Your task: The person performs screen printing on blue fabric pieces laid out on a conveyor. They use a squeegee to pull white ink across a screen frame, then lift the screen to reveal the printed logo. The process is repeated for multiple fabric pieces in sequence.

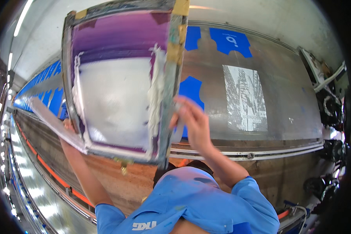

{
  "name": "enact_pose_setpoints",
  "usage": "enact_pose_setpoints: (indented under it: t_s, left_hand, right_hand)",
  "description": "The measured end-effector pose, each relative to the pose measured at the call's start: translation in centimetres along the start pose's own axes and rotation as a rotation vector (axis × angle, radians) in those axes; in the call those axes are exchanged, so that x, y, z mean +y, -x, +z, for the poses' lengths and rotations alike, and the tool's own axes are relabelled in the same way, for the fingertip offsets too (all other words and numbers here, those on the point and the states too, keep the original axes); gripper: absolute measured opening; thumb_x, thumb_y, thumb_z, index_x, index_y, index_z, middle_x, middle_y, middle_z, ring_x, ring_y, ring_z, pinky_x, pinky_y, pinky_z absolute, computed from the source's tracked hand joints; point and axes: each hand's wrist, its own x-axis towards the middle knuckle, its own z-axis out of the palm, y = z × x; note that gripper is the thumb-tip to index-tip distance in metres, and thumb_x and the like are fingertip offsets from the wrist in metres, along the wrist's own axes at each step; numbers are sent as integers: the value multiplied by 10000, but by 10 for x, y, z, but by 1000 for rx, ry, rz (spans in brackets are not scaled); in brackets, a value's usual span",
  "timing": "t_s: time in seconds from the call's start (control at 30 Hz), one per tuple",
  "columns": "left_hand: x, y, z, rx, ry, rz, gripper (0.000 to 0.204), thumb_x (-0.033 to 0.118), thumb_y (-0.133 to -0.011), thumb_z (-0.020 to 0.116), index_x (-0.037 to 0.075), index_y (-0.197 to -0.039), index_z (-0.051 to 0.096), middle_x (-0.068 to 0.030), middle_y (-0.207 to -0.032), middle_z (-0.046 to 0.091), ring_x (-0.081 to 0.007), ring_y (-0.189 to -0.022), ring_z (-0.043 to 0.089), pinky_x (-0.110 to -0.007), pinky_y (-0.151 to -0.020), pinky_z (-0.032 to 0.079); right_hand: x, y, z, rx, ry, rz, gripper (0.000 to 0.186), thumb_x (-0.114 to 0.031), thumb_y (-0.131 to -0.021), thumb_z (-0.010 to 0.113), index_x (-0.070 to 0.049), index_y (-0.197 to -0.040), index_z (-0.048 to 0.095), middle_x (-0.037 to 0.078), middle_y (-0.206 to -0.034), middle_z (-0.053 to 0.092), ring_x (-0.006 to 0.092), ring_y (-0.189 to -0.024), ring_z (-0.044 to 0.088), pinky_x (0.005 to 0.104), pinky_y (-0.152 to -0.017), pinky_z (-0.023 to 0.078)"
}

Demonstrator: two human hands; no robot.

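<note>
A screen-printing frame [117, 97] with purple mesh, white ink over its middle and edges, and yellow tape on its rim is lifted in front of me. My left hand [67, 128] is closed at the frame's left side, partly hidden behind a long pale squeegee-like blade [54, 121]; which of them it grips is unclear. My right hand [192, 123] has its fingers bent round the frame's right side, with a translucent flat piece [178, 130] at the fingers.
A long metal printing table [290, 109] holds blue cut fabric pieces [230, 41] and a pale printed rectangle [243, 97]. More blue pieces [43, 76] lie to the left. Rails [284, 147] edge the table. Dark machinery [331, 113] stands at the right, and an orange rail [54, 171] runs lower left.
</note>
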Motion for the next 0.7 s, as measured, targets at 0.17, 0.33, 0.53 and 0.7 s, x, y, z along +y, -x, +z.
enact_pose_setpoints:
  t_s: [0.17,0.33,0.53,0.7]
  left_hand:
    - [-81,17,143,-551,131,-302,258,322,-983,640,64,-978,643,-58,-926,662,-166,-809,642,-309,-722,547]
    - [-183,37,205,-791,543,-756,744,899,-832,414,199,-628,561,-67,-707,653,-180,-622,660,-336,-599,585]
    - [-202,149,124,-142,691,-710,728,917,-788,470,205,-645,531,-37,-671,620,-132,-559,628,-303,-550,571]
    - [-89,199,192,751,571,-408,690,872,-800,524,216,-601,444,7,-614,552,-92,-507,572,-205,-455,498]
  right_hand:
    - [-4,-69,-123,467,184,-13,271,-158,-1039,576,-61,-1290,601,-63,-689,451,34,-606,386,204,-534,298]
    - [29,-103,-232,714,545,-96,198,-161,-990,633,-71,-1154,700,-67,-659,446,51,-577,370,248,-519,301]
    - [162,-230,-227,240,862,78,190,-209,-977,656,-92,-1108,730,-24,-658,491,81,-577,413,301,-532,346]
    - [278,-381,-19,-565,715,283,218,-251,-991,638,-108,-1135,720,-15,-660,511,86,-573,443,310,-533,370]
